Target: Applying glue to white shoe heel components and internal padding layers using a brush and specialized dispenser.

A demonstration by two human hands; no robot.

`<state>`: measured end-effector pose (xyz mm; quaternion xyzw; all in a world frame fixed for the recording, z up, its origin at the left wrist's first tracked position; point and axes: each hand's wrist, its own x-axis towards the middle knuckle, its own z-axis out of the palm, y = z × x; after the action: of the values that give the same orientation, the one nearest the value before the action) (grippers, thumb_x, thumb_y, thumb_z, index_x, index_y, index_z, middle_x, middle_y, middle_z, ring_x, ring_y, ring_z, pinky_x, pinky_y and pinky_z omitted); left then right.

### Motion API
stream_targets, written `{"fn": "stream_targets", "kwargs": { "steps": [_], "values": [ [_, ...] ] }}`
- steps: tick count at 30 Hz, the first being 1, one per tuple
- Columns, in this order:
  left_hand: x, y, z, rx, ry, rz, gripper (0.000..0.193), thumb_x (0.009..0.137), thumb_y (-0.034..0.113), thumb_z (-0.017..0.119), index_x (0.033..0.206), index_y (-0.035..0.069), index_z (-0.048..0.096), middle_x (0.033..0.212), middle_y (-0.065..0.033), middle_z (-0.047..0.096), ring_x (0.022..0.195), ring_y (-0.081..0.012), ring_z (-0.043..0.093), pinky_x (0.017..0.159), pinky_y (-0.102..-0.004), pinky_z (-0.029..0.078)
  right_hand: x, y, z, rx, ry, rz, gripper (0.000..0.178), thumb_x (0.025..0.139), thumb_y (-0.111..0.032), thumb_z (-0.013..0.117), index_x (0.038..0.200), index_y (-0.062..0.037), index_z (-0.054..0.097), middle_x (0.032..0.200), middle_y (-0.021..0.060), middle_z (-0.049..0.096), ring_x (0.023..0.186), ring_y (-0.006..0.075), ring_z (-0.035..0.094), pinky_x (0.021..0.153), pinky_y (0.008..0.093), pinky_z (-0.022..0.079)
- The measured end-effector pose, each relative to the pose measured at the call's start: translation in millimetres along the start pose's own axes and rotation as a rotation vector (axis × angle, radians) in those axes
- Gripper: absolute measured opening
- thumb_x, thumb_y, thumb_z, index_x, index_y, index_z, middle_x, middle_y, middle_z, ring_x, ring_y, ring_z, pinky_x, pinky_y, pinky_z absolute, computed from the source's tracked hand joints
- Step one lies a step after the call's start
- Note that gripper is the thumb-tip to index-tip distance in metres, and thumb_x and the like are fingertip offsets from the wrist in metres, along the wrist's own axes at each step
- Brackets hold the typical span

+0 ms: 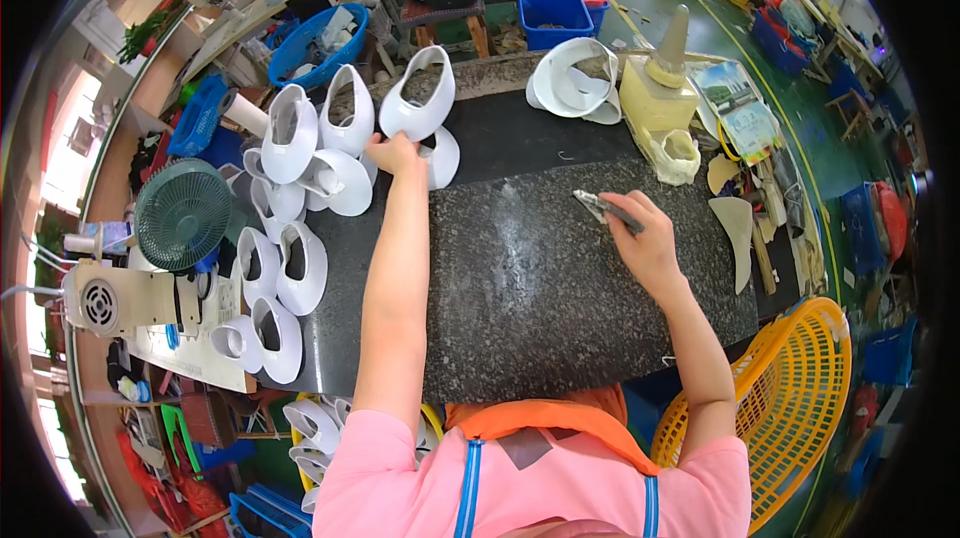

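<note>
Bright windows (pixel 85 103) at left, glare on the slab (pixel 580 288), curved edges.

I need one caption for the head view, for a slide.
Left hand at a white, curved shoe upper; right hand holding a grey-handled, silver-tipped tool over a speckled dark stone slab.

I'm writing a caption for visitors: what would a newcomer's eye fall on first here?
Probably the white shoe uppers clustered at left, with the left hand at one near the cluster's far end. The bright yellow basket at lower right and green fan at far left also stand out. Right of centre, the right hand holds a small grey-handled tool over the dark stone slab.
</note>
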<state>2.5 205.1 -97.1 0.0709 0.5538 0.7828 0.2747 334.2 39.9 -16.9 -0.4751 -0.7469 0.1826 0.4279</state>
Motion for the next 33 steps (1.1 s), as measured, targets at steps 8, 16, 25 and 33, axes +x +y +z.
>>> {"fn": "stream_targets", "kwargs": {
  "steps": [8, 16, 25, 33],
  "values": [
    [3, 11, -10, 0.819, 0.032, 0.628, 0.024, 0.068, 0.004, 0.061, 0.089, 0.002, 0.05, 0.081, -0.0132, 0.054, 0.076, -0.0273, 0.056, 0.067, -0.0362, 0.045, 14, 45, -22, -0.001, 0.085, 0.051, 0.027, 0.077, -0.003, 0.06, 0.104, -0.0054, 0.06, 0.085, 0.0116, 0.059, 0.069, 0.0238, 0.058, 0.061, 0.0307, 0.045],
    [-133, -20, 83, 1.012, -0.928, 1.899, 0.03, 0.079, 0.01, 0.046, 0.107, 0.002, 0.054, 0.117, -0.0147, 0.053, 0.117, -0.0289, 0.043, 0.099, -0.0445, 0.032, 72, 89, -70, -0.388, 0.285, 0.337, 0.02, 0.078, -0.016, 0.055, 0.097, -0.0083, 0.059, 0.089, 0.017, 0.062, 0.084, 0.0344, 0.059, 0.073, 0.04, 0.046],
    [-116, -10, 98, 0.816, -0.972, 1.447, 0.018, 0.079, 0.008, 0.051, 0.095, 0.004, 0.06, 0.089, -0.0135, 0.063, 0.089, -0.028, 0.059, 0.093, -0.0464, 0.039, 66, 85, -92, -0.304, 0.171, 0.312, 0.019, 0.076, -0.016, 0.058, 0.091, -0.0046, 0.061, 0.079, 0.0193, 0.06, 0.079, 0.0359, 0.058, 0.07, 0.0421, 0.045],
    [-106, 78, 33, 0.008, -0.715, 0.386, 0.021, 0.09, 0.014, 0.05, 0.106, 0.0, 0.054, 0.094, -0.0054, 0.06, 0.084, -0.0088, 0.055, 0.076, -0.0228, 0.045, 76, 118, -88, -0.252, 0.281, 0.174, 0.019, 0.077, -0.018, 0.059, 0.09, -0.0042, 0.063, 0.079, 0.0193, 0.06, 0.076, 0.0339, 0.059, 0.066, 0.0388, 0.045]
  ]
}}
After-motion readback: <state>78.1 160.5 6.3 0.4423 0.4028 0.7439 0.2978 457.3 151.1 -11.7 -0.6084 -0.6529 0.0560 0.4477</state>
